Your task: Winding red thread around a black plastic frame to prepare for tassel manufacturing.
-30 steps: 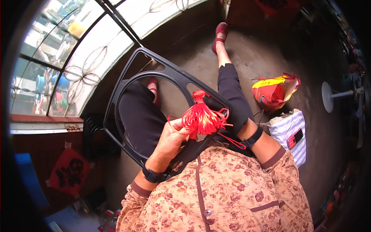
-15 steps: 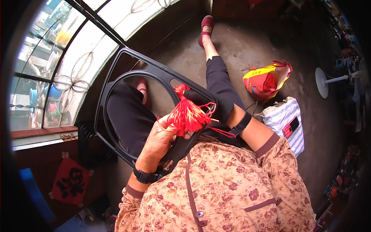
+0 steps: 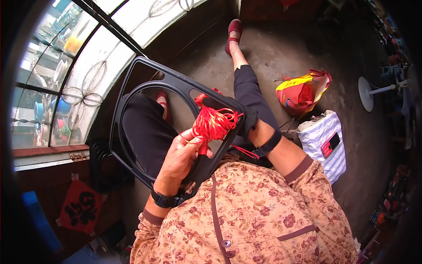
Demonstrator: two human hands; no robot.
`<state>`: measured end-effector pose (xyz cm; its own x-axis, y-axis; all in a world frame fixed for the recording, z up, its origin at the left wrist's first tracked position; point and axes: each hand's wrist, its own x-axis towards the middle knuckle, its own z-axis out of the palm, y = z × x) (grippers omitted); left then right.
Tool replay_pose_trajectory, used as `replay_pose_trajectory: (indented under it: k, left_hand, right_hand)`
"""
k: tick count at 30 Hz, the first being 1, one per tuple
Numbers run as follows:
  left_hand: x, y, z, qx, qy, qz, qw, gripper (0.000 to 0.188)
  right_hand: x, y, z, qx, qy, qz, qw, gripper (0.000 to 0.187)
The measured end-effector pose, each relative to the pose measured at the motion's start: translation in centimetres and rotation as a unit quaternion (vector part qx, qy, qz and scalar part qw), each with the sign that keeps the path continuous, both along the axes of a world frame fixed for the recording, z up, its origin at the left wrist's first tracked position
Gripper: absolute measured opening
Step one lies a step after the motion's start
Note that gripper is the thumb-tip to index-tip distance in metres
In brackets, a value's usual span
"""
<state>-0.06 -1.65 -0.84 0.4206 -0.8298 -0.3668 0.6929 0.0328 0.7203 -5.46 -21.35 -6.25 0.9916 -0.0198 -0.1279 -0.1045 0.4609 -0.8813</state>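
A large black plastic frame (image 3: 132, 83) with rounded corners rests across my lap. A bundle of red thread (image 3: 214, 122) is wound around the frame's near bar. My left hand (image 3: 180, 155) pinches the lower end of that red bundle with its fingers. My right hand (image 3: 257, 130) is mostly hidden behind the frame's bar and the thread, and seems to grip the bar at its right side. Both wrists wear black bands. A loose red strand (image 3: 245, 152) trails under my right wrist.
A red and yellow bag (image 3: 301, 92) filled with red material lies on the concrete floor to the right. A white striped sack (image 3: 323, 145) with a small red object on it sits beside it. A window with metal grille (image 3: 83, 83) curves at left. A white stand (image 3: 367, 93) is far right.
The view has shifted, so frame and thread sit slightly higher and farther right. My left hand stays on the red bundle and my right stays at the frame's bar.
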Motion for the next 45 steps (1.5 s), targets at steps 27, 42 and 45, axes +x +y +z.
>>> replay_pose_trajectory:
  k: [27, 42, 45]
  left_hand:
    - [-1.0, -2.9, -0.3, -0.047, 0.096, -0.189, 0.976, 0.023]
    - [-0.2, -0.8, -0.1, -0.020, 0.038, -0.109, 0.993, 0.023]
    - [0.1, -0.2, 0.0, 0.010, 0.014, -0.068, 0.998, 0.019]
  right_hand:
    - [-1.2, -0.1, -2.4, 0.128, -0.038, -0.073, 0.988, 0.028]
    - [-7.2, -6.8, -0.2, 0.156, -0.057, -0.341, 0.925, 0.026]
    - [-8.4, -6.8, 4.7, 0.512, -0.162, -0.263, 0.802, 0.017]
